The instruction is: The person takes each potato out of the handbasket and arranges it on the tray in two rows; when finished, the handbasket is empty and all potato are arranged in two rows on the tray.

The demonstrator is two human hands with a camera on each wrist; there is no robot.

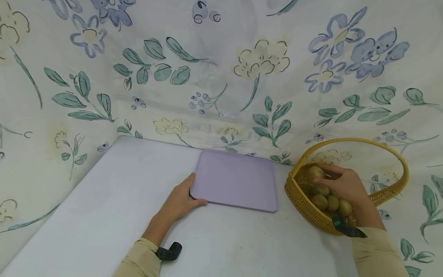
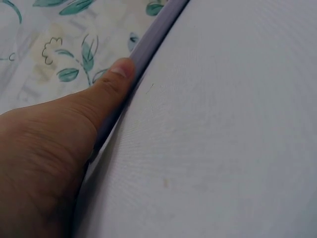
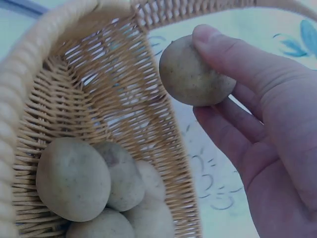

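Observation:
A flat light-purple tray (image 1: 235, 181) lies on the white table. My left hand (image 1: 180, 198) holds its near left corner, the thumb along the front edge and the fingers at the left side; in the left wrist view that thumb (image 2: 111, 84) presses the tray's rim. My right hand (image 1: 346, 186) pinches a round, brownish potato (image 3: 193, 72) between thumb and fingers, over the wicker basket (image 1: 301, 200). Several more potatoes (image 3: 74, 178) lie in the basket below the held one.
The basket's tall arched handle (image 1: 360, 140) rises over my right hand and wrist. Behind the white table (image 1: 138, 169) hangs a floral cloth (image 1: 214, 77), also covering the left and right sides. The tray stands close to the cloth, left of the basket.

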